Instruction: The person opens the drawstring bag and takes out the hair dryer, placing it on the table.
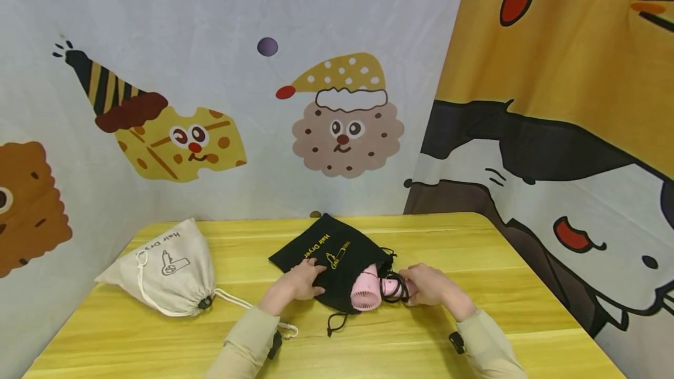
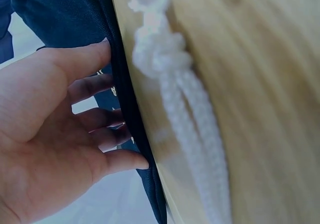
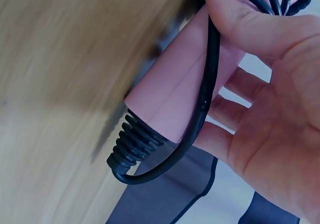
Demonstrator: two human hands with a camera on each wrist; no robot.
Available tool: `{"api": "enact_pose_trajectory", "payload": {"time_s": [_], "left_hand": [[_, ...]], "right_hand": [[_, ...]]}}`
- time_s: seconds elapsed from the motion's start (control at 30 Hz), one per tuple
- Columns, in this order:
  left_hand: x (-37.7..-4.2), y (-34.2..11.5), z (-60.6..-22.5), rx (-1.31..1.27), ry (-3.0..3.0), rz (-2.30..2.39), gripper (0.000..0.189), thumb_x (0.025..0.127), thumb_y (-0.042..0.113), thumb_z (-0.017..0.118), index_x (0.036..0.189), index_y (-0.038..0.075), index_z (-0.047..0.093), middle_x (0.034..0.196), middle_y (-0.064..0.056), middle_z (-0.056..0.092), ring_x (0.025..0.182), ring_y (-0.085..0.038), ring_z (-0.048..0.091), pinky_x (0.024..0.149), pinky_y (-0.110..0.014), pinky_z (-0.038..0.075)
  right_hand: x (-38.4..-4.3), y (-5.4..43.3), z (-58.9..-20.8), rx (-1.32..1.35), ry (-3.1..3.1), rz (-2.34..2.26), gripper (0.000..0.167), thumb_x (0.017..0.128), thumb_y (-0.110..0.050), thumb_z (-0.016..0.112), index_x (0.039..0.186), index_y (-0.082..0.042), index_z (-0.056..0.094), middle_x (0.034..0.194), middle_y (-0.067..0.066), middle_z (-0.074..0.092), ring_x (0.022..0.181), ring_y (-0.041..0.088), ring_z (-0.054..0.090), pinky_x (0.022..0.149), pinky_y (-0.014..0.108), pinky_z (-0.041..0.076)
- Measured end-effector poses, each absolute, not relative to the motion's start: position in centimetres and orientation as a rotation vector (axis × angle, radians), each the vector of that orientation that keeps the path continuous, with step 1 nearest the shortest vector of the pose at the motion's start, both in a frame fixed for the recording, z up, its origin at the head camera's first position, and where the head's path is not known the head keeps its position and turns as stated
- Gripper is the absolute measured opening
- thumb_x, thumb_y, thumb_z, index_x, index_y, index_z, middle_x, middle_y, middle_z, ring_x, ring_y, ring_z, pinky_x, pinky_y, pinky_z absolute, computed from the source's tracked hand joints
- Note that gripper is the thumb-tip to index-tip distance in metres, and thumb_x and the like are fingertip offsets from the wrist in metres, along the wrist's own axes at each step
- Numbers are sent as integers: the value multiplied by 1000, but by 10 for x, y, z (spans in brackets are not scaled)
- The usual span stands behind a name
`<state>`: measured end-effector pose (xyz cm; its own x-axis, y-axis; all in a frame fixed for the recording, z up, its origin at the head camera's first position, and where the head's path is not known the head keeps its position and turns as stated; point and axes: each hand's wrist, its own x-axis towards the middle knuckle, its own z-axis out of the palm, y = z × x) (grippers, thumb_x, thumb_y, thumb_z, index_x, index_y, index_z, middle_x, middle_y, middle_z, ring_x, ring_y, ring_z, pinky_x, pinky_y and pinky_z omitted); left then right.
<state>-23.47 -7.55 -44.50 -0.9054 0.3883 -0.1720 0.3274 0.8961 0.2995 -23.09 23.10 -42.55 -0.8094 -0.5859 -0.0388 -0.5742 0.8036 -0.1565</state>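
Gripping pink plastic dryer (image 1: 367, 286) in right hand (image 1: 426, 285), spreading left hand (image 1: 301, 281) over black cloth bag (image 1: 339, 281) at nine o'clock, risking snags from looped black cord (image 3: 205, 91).

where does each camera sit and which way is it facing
Head: on the head, facing forward and down at the table; left hand, right hand and sleeves show.
Left wrist: on that wrist, facing the black bag; left hand shows.
Right wrist: on that wrist, facing the pink hair dryer; right hand shows.
Head and right wrist share the pink hair dryer and its black cord.
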Motion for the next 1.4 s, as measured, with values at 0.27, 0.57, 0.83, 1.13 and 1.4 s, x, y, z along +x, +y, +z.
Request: {"api": "enact_pose_trajectory", "payload": {"time_s": [0.27,0.57,0.83,1.13,1.4], "left_hand": [[-233,-76,-443,537,2817,434,51,88,26,66,136,16,52,148,-23,36,135,-44,37,105,-55,39],[-234,-76,-443,529,2814,440,48,88,25,66,135,18,54,148,-24,35,135,-44,37,106,-56,38],[-234,-76,-442,537,2798,453,48,89,25,65,135,18,53,150,-24,33,137,-43,34,106,-56,37],[-235,-76,-442,546,2798,464,47,89,24,66,134,18,55,149,-24,34,137,-44,34,106,-56,37],[-235,-76,-443,524,2793,455,46,89,25,66,133,18,55,150,-25,33,135,-45,37,105,-56,38]], "right_hand": [[-230,239,-426,-1019,2887,-231,32,65,-12,83,85,-15,58,80,-4,58,70,6,46,59,24,41],[-229,251,-428,-1098,2858,-260,32,65,-12,81,81,-17,55,75,-9,53,66,2,41,57,19,39],[-228,264,-426,-1167,2842,-307,32,62,-9,81,79,-18,56,76,-10,54,68,1,41,60,19,40],[-227,282,-421,-1204,2800,-369,32,60,-10,81,79,-20,57,73,-13,50,68,-2,38,60,16,36],[-223,299,-415,-1289,2765,-433,33,57,-8,82,79,-19,60,71,-12,50,68,-4,37,59,16,36]]}}
